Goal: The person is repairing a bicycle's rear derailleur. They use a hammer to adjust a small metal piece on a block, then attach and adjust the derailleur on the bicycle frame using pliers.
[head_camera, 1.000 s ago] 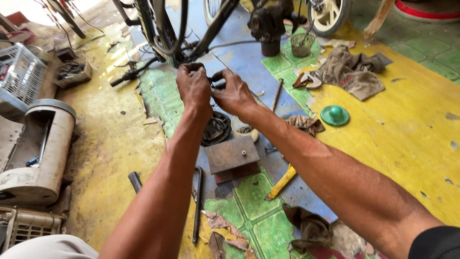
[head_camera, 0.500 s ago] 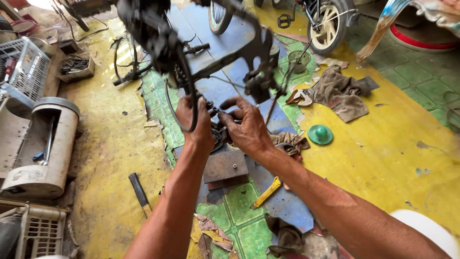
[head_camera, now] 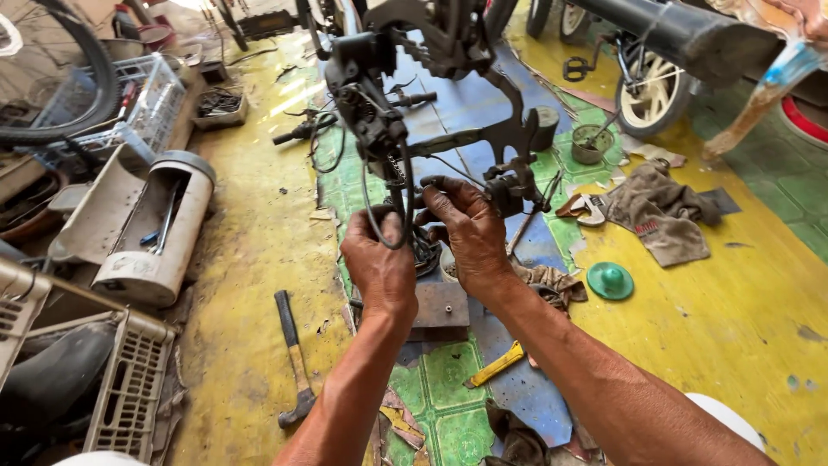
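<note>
Yellow floor [head_camera: 259, 259] — both hands [head_camera: 379, 267] now nearer, derailleur [head_camera: 379, 129] closer.

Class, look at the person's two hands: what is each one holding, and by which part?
Both hands, left hand and right hand, grip the black bicycle brake assembly at its lower end, around the cable; exact finger contact is unclear.

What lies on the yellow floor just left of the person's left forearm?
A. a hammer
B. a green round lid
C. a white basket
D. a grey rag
A: a hammer with a dark head and wooden handle lies on the floor beside the left forearm, while the green lid and the rag lie to the right of the right hand.
</note>
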